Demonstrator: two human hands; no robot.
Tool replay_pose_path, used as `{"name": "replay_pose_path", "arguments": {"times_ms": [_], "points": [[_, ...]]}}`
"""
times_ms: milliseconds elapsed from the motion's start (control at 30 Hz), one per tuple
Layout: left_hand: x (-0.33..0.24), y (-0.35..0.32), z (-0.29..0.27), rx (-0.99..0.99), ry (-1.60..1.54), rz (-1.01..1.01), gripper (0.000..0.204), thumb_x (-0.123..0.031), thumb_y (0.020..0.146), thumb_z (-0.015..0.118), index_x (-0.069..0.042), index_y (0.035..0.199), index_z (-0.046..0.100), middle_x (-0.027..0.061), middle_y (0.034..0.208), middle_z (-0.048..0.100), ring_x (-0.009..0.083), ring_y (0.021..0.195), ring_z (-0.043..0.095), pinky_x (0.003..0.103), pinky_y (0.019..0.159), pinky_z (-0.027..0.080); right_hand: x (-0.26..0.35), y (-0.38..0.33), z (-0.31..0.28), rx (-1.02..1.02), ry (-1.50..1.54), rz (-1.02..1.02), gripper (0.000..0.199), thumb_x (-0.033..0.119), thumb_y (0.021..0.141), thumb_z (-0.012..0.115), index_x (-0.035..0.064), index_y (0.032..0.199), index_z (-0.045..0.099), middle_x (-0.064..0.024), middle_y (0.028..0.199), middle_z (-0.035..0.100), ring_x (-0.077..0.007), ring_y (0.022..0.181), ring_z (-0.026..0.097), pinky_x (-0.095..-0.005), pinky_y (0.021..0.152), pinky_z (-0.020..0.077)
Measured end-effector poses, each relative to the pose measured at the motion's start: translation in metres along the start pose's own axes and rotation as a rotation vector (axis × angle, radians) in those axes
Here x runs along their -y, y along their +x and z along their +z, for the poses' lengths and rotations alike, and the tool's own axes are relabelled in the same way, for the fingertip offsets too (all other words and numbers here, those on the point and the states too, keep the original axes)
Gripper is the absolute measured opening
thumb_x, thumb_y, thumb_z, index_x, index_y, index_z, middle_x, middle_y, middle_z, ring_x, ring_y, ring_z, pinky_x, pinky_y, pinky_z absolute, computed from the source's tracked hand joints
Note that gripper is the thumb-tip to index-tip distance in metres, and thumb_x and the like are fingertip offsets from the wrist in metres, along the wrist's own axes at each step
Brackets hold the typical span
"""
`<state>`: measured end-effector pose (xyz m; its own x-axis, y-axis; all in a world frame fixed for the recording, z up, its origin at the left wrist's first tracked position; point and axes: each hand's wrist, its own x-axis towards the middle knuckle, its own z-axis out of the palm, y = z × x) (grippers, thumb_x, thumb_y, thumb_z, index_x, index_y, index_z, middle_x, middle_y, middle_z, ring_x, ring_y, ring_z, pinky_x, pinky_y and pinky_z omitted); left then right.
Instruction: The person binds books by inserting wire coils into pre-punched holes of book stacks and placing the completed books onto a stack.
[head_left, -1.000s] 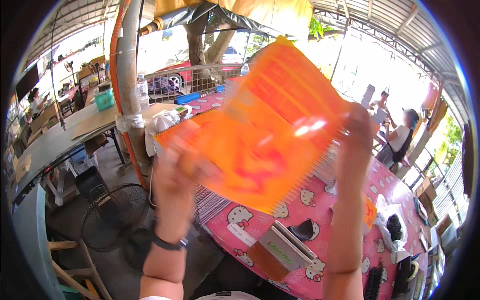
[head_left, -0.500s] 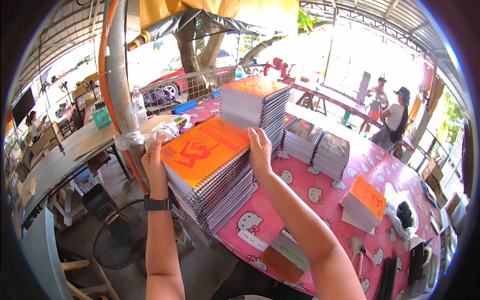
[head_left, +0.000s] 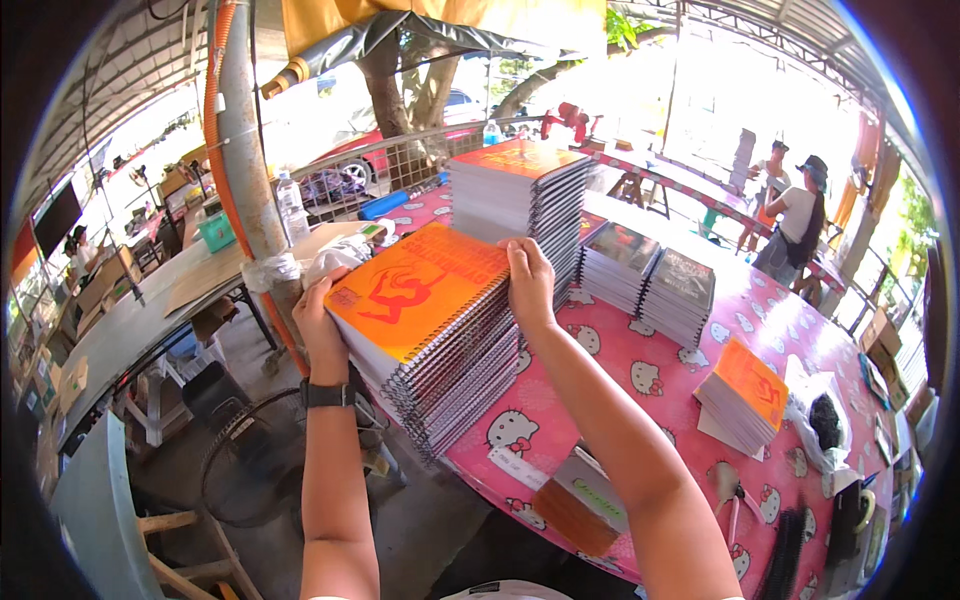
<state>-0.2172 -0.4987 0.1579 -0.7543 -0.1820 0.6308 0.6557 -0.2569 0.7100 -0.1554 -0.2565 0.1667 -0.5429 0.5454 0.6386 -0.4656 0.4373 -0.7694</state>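
Table (head_left: pixel 677 405) with a pink patterned cover, running from the centre to the right of the frame. A grey pillar (head_left: pixel 243 130) rose at upper left, beside the table. At lower left stood a black fan (head_left: pixel 250 460), partly hidden by the left forearm. The near stack of orange-covered, spiral-bound books (head_left: pixel 430 330) occupied the centre, at the table's edge; the tall stack (head_left: pixel 515 195) stood close behind it, blocking the view beyond. Right of this were two dark-covered stacks (head_left: pixel 677 300). The right hand (head_left: pixel 530 285) bent its fingers at the near stack's upper right corner; the left hand (head_left: pixel 322 315) lay against its left side. Whether either hand pinched the top book could not be told. At centre right lay a small orange-topped stack (head_left: pixel 742 395), with a clear plastic bag (head_left: pixel 820 425) just beside it. At lower centre, the right forearm partly covered a grey-and-brown case (head_left: pixel 590 495); pliers (head_left: pixel 733 495) lay to its right.
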Motion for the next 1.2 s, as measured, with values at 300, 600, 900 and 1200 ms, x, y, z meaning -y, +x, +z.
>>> {"name": "replay_pose_path", "arguments": {"times_ms": [300, 600, 900, 1200], "points": [[0.001, 0.003, 0.003, -0.111, -0.103, -0.207, 0.04, -0.027, 0.092, 0.049, 0.01, 0.09, 0.065, 0.0131, 0.085, 0.066, 0.0158, 0.074, 0.061, 0.026, 0.071, 0.047, -0.002, -0.003, 0.007, -0.046, -0.053, -0.121, 0.023, 0.018, 0.091, 0.042, -0.0003, 0.09, 0.055, -0.016, 0.084, 0.057, -0.0305, 0.08, 0.055, -0.0376, 0.075, 0.0427], [0.04, 0.021, -0.035, 0.127, 0.096, 0.031, 0.037, -0.026, 0.092, 0.047, 0.005, 0.106, 0.062, 0.0112, 0.1, 0.062, 0.0168, 0.091, 0.057, 0.027, 0.086, 0.041, 0.021, 0.001, -0.16, 0.347, -0.416, -0.041, 0.019, 0.015, 0.084, 0.061, -0.0002, 0.094, 0.062, -0.0136, 0.09, 0.062, -0.0227, 0.072, 0.062, -0.0308, 0.067, 0.0482], [-0.094, -0.056, 0.013, -0.128, 0.038, 0.43, 0.042, -0.017, 0.093, 0.036, 0.006, 0.127, 0.042, 0.0182, 0.132, 0.043, 0.0254, 0.121, 0.042, 0.037, 0.1, 0.033, -0.036, -0.097, -0.41, 0.168, -1.74, 0.242, 0.042, 0.023, 0.075, 0.068, 0.0006, 0.109, 0.056, -0.0127, 0.104, 0.057, -0.0306, 0.102, 0.053, -0.0397, 0.085, 0.0467], [-0.106, -0.22, 0.129, 0.806, -0.645, -0.81, 0.061, -0.04, 0.086, 0.054, -0.001, 0.13, 0.039, 0.018, 0.127, 0.049, 0.0288, 0.116, 0.049, 0.041, 0.091, 0.046, 0.062, -0.13, -0.35, 0.22, -1.128, 0.089, 0.029, 0.0, 0.077, 0.054, 0.0065, 0.105, 0.062, -0.0131, 0.092, 0.063, -0.0292, 0.088, 0.06, -0.0386, 0.075, 0.0495]]}}
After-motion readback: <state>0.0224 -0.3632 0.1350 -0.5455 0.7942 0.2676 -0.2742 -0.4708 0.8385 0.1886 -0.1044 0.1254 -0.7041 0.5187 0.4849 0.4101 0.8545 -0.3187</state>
